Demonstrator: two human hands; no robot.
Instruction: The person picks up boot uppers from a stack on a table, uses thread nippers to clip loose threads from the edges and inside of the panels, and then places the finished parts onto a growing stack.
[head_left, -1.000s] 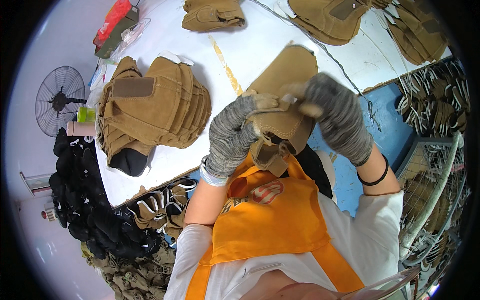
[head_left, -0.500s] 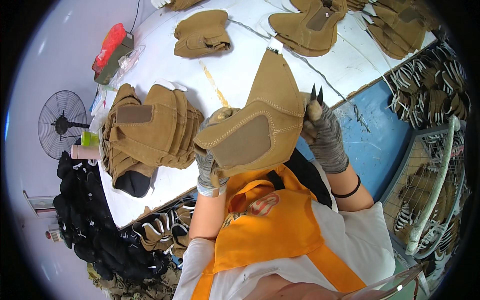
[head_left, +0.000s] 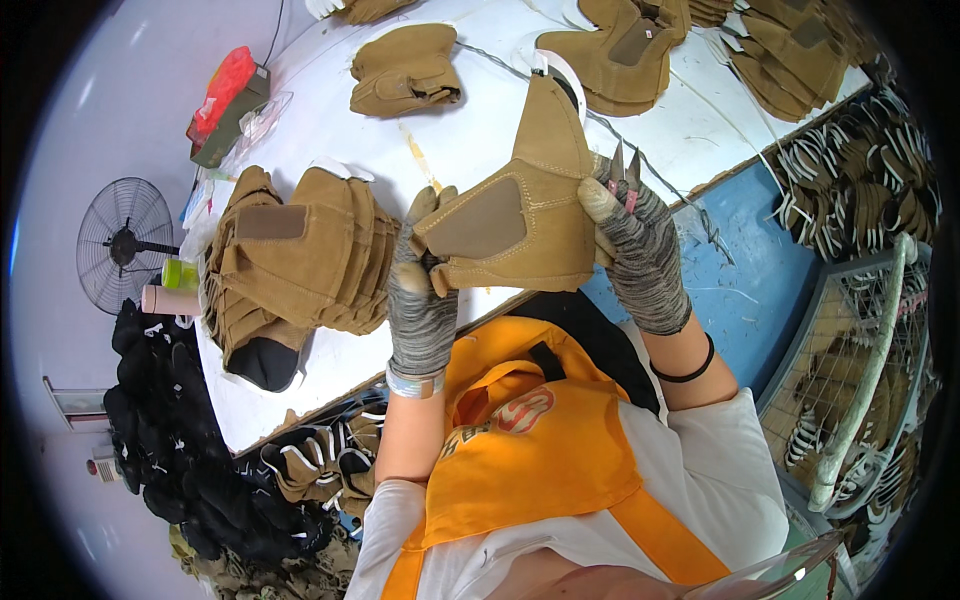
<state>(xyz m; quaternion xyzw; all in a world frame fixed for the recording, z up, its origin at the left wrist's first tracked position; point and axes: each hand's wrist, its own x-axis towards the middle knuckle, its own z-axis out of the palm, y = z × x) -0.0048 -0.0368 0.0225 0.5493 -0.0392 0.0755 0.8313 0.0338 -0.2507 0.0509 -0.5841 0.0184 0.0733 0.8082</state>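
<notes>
White and broad, the surface [head_left: 480,140] carries stacks of tan suede pieces [head_left: 300,255], with a fan [head_left: 125,240] standing off its left edge and dark pieces heaped on the floor. Above the near edge, the gloved left hand [head_left: 420,290] and right hand [head_left: 640,250] both grip a tan suede boot upper [head_left: 520,215], the right also holding small snips [head_left: 625,170].

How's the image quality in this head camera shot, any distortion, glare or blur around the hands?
Head view: strong fisheye, the white table edge bows and the corners go black. Lighting is even and bright, with mild washout on the tabletop and soft shadows. The left hand, right hand and tan boot upper look sharp.
</notes>
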